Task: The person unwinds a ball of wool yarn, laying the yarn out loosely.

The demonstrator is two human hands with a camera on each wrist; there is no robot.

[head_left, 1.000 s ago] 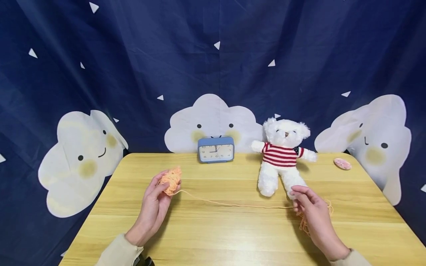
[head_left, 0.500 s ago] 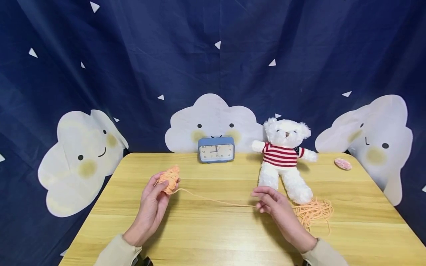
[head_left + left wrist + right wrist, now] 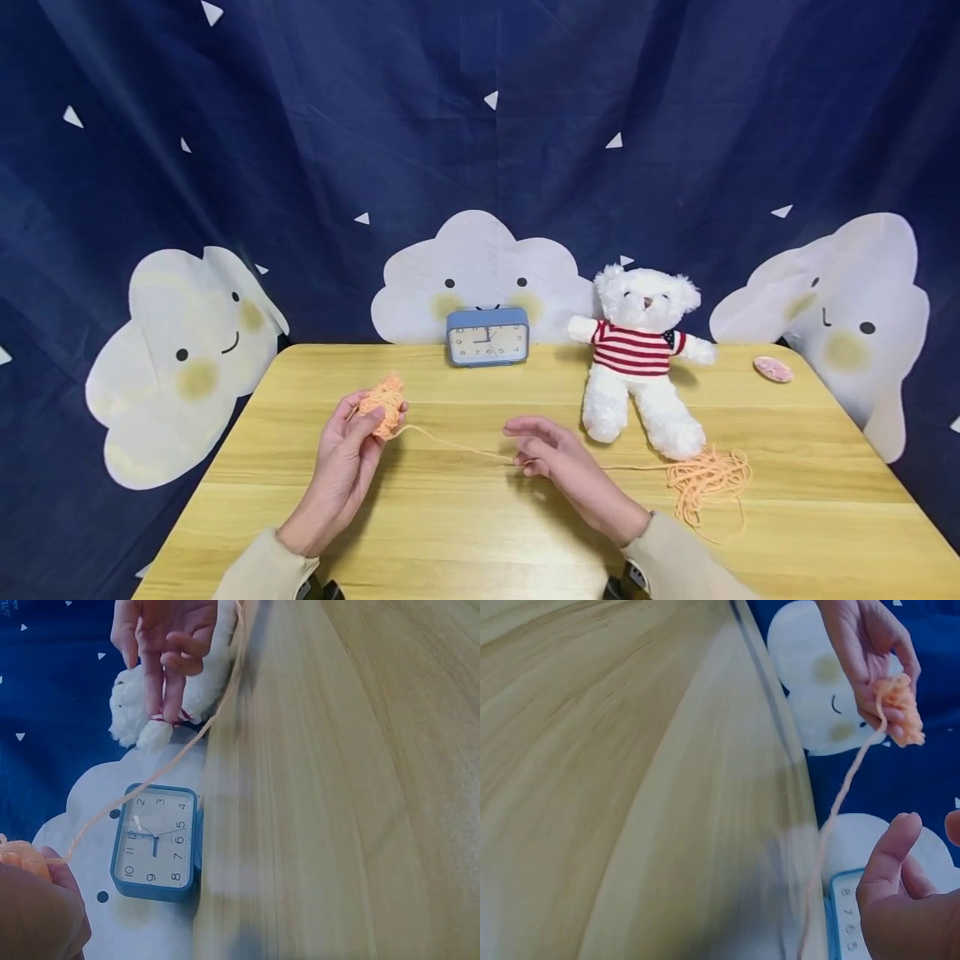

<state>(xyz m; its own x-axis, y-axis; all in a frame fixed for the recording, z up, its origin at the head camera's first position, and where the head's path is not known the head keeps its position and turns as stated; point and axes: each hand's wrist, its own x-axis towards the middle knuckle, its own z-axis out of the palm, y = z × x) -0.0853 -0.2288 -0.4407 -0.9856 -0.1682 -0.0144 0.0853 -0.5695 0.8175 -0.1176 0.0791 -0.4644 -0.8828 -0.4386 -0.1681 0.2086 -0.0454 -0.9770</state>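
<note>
My left hand (image 3: 341,475) grips a small wound bundle of peach yarn (image 3: 384,407), with the thumb pressed on its front. From it a strand (image 3: 450,446) runs right across the table, passing by my right hand (image 3: 570,467), to a loose tangled pile of the same yarn (image 3: 708,479). The right hand hovers over the middle of the table, fingers loosely bent. In the right wrist view a gap shows between the right thumb and fingers, and the strand (image 3: 847,780) passes beside them. The left wrist view also has the strand (image 3: 172,761) apart from the right fingers.
A blue alarm clock (image 3: 487,337) stands at the back middle of the wooden table (image 3: 465,533). Right of it sits a white teddy bear (image 3: 632,351) in a striped sweater, one foot by the yarn pile. A pink oval object (image 3: 773,369) lies at the back right corner.
My right hand has moved left from beside the yarn pile to the middle of the table, uncovering the pile and the bear's foot. The left hand has barely moved.
</note>
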